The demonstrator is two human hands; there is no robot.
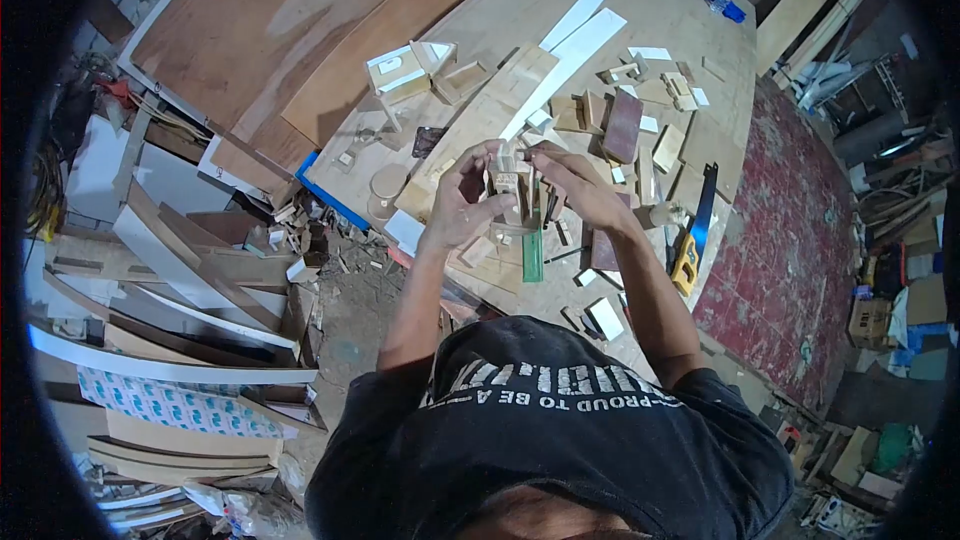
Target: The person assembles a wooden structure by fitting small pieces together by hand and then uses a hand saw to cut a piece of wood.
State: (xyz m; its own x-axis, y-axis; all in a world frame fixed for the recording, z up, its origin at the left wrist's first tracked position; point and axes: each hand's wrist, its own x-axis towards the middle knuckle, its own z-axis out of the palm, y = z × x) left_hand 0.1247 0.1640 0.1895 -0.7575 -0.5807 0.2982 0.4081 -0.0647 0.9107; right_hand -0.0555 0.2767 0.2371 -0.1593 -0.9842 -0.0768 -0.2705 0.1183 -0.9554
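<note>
My left hand (pixel 468 202) is closed around a small wooden piece (pixel 507 183), thumb across its near side. Opposite it, my right hand (pixel 578 185) has its fingers bent in against the far right end of the same piece. The fingertips partly hide where they meet it, and I cannot make out whether a small tool is between them. Just below the hands lies a green plastic strip (pixel 533 256), like a ruler. Thin dark sticks or tools (pixel 562 232) lie close under my right hand. A reddish-brown block (pixel 622 126) rests beyond it.
A handsaw (pixel 693 240) with a yellow handle lies at the right table edge. A small wooden house-like model (pixel 410 70) stands at the back left. Long white strips (pixel 585 40) and several wood offcuts cover the worktable (pixel 690 0). Curved boards (pixel 200 250) are stacked at left.
</note>
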